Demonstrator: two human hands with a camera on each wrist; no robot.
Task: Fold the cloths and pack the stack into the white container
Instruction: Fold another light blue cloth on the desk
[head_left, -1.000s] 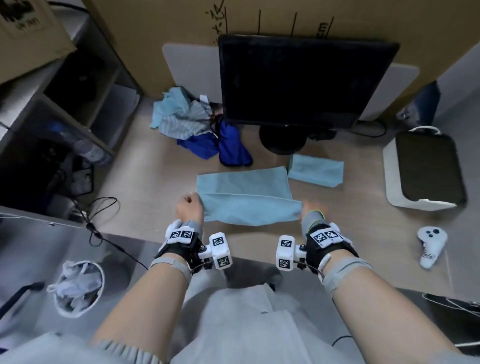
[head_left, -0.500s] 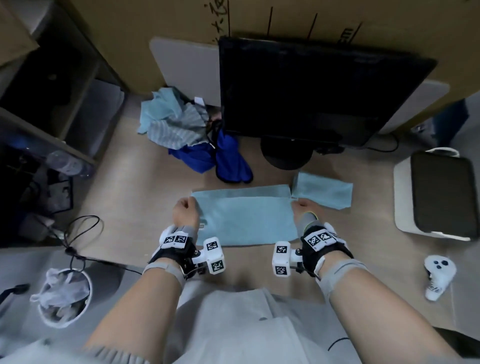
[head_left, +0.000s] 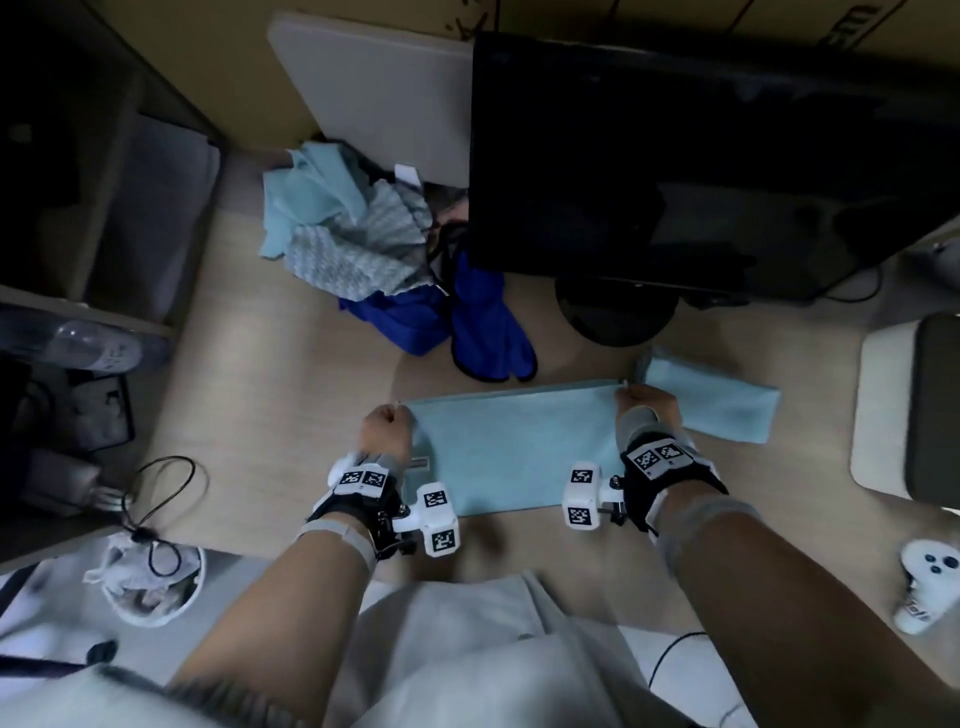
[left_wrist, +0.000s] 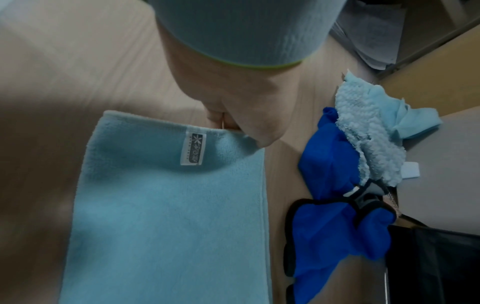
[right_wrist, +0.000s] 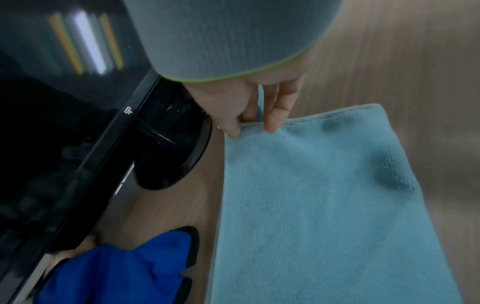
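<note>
A light blue cloth (head_left: 514, 447) lies folded in half on the wooden desk, its doubled edge along the far side. My left hand (head_left: 387, 423) pinches its far left corner (left_wrist: 233, 133), close to a small white label (left_wrist: 193, 149). My right hand (head_left: 644, 402) pinches the far right corner (right_wrist: 249, 125) between thumb and fingers. A smaller folded light blue cloth (head_left: 722, 408) lies just right of the right hand. A heap of unfolded cloths (head_left: 348, 244), pale blue, grey-patterned and dark blue (head_left: 467, 322), sits at the back left. The white container (head_left: 883, 415) with a dark inside stands at the right edge.
A black monitor (head_left: 675, 156) on a round stand (head_left: 615, 312) rises right behind the cloth. A white controller (head_left: 930, 582) lies at the near right. Shelves with a bottle (head_left: 88, 345) stand left, and a waste bin (head_left: 150, 582) sits below the desk edge.
Both hands have carried the near edge of the cloth away from me onto its far edge, so the cloth now lies folded in half. The head camera has tilted closer.
</note>
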